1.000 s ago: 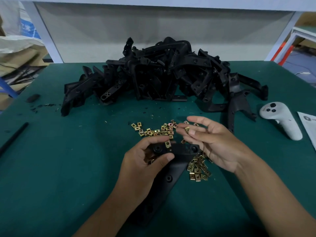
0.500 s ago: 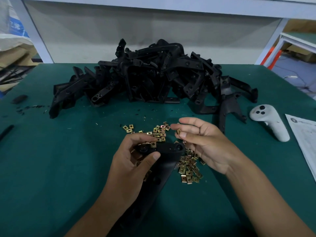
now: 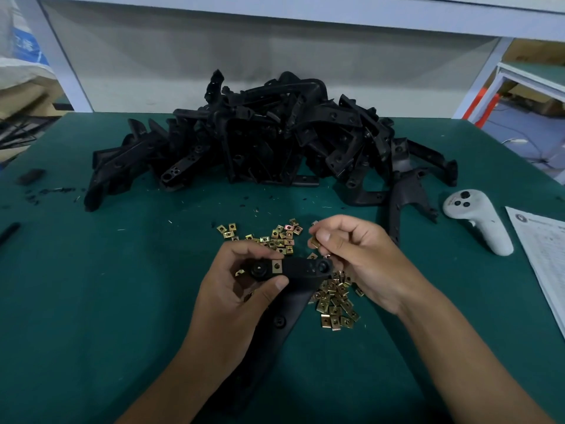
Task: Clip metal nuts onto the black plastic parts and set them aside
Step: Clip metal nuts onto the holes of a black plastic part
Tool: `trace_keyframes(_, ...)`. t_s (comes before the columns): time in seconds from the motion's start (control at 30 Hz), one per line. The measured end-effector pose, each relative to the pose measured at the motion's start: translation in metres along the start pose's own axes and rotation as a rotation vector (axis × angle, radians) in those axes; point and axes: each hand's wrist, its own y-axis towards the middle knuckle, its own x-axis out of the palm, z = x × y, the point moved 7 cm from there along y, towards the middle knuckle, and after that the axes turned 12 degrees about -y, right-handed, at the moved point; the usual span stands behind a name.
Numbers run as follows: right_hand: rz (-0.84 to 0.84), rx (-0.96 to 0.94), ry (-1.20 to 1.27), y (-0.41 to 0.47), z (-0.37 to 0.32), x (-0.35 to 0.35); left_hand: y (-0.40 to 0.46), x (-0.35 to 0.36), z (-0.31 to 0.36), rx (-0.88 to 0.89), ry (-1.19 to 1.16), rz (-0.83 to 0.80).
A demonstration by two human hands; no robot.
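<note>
My left hand (image 3: 241,289) grips a long black plastic part (image 3: 301,270) by its upper end, thumb and fingers curled round it. One brass-coloured metal nut (image 3: 276,266) sits clipped on that end. My right hand (image 3: 357,258) pinches another metal nut (image 3: 315,241) between thumb and forefinger, just above the part's right tip. Loose metal nuts (image 3: 334,304) lie scattered on the green table (image 3: 91,301) under and behind both hands. A big heap of black plastic parts (image 3: 269,142) fills the back of the table.
A white handheld controller (image 3: 478,220) lies at the right, with a printed paper sheet (image 3: 541,261) beside it at the table's edge. A black rod (image 3: 9,232) and small black scraps (image 3: 30,175) lie at the far left. A white frame stands behind the table.
My right hand's fingers have curled in, and it has lifted the pinched nut closer to the part's tip. My left hand keeps the same grip on the black part.
</note>
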Motion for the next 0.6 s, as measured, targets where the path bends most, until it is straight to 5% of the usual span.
trace_keyframes(0.6,-0.027,-0.058,-0.206,-0.005,-0.0101,0.0051,-0.001,-0.0002,-0.0015,0.011,-0.076,0.01)
